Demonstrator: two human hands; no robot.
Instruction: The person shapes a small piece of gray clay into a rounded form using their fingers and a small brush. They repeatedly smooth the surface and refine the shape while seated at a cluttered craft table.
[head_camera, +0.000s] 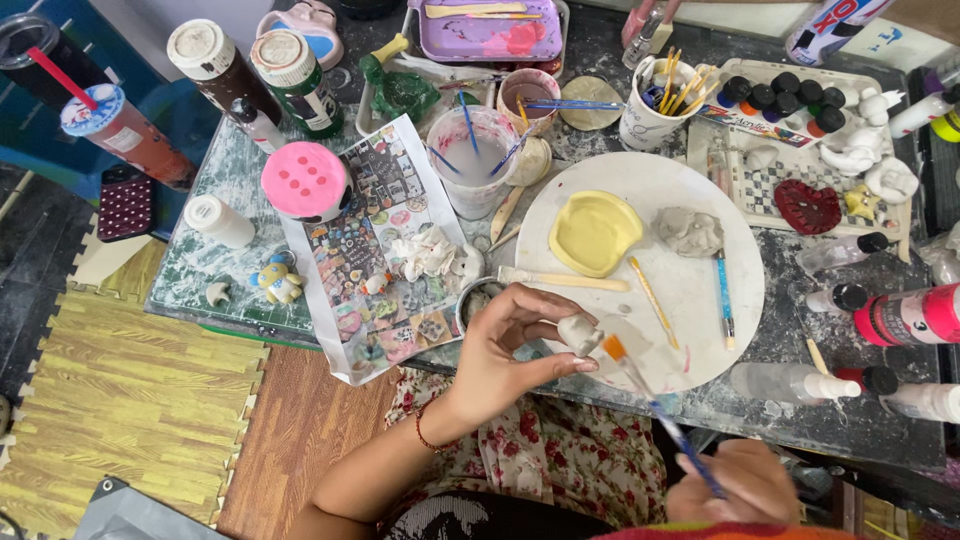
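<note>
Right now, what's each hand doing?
Left hand: closed on a small white clay piece.
Right hand: closed on a blue paintbrush, its tip at the piece.

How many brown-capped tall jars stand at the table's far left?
2: one dark brown jar at the far left corner, and one green jar beside it, nearer the middle. Others may lie hidden outside the view.

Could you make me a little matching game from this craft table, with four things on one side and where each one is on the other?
Things:
1. small white clay piece
2. paintbrush
3. yellow dish
4. grey clay lump

Places:
A. on the round white board, left part
B. in the right hand
C. pinched in the left hand
D. on the board, right of the dish

Pairs: 1-C, 2-B, 3-A, 4-D
</note>
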